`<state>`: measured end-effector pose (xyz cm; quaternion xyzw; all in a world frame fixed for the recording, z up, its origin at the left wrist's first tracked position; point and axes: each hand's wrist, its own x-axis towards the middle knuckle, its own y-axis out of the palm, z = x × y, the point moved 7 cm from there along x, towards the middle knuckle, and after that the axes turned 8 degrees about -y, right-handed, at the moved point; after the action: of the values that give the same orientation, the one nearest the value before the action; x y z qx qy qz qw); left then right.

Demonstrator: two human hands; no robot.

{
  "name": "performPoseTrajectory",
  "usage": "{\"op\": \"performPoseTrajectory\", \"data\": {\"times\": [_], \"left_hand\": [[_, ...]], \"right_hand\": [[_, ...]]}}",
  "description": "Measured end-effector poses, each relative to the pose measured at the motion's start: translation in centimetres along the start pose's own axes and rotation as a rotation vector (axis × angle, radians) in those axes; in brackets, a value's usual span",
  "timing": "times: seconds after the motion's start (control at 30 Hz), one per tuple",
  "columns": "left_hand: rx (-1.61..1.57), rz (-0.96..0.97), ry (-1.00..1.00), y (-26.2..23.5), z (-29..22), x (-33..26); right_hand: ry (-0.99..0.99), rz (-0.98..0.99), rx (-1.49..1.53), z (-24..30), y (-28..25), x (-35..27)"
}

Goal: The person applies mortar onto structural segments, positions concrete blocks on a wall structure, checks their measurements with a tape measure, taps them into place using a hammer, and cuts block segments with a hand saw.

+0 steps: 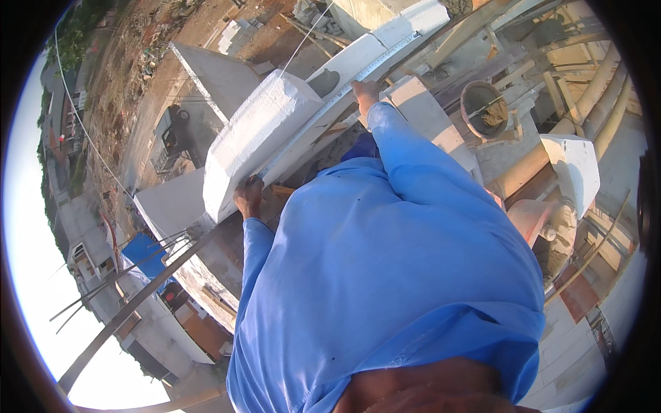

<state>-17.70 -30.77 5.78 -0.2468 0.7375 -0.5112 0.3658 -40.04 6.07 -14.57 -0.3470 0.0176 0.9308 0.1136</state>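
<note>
A long, thin, pale, metal-looking bar (pixel 385 58) runs beside the big white block (pixel 265 124). It looks stiff, fairly light; best held near both ends. Left hand (pixel 249 198) and right hand (pixel 365 95) have bent fingers; I can't tell what they pinch.

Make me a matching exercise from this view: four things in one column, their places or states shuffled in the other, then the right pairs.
Things
1. left hand
2. right hand
3. round tub
4. blue sheeting

Places or states
A. right of both hands, with sandy material inside
B. at the end of the sleeve reaching higher in the picture
C. left of both hands, lower in the picture
D. close by the lower end of the large white block

Pairs: 1-D, 2-B, 3-A, 4-C
</note>
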Motion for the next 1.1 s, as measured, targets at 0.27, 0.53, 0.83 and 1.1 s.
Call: {"op": "performPoseTrajectory", "data": {"times": [0.27,0.53,0.83,1.1], "left_hand": [[0.006,0.051,-0.018,0.3,0.7,0.2],[-0.006,0.035,0.010,0.3,-0.1,-0.2],[-0.027,0.046,0.009,0.4,-0.1,-0.4],[-0.030,0.000,0.039,0.6,0.1,0.1]], "right_hand": [[-0.120,-0.079,-0.016,3.3,-0.6,-2.4],[-0.132,-0.138,-0.054,0.8,-0.7,1.9],[-0.033,-0.164,-0.145,1.7,-0.9,0.2],[-0.038,-0.121,-0.073,5.1,-1.9,-3.5]]}}
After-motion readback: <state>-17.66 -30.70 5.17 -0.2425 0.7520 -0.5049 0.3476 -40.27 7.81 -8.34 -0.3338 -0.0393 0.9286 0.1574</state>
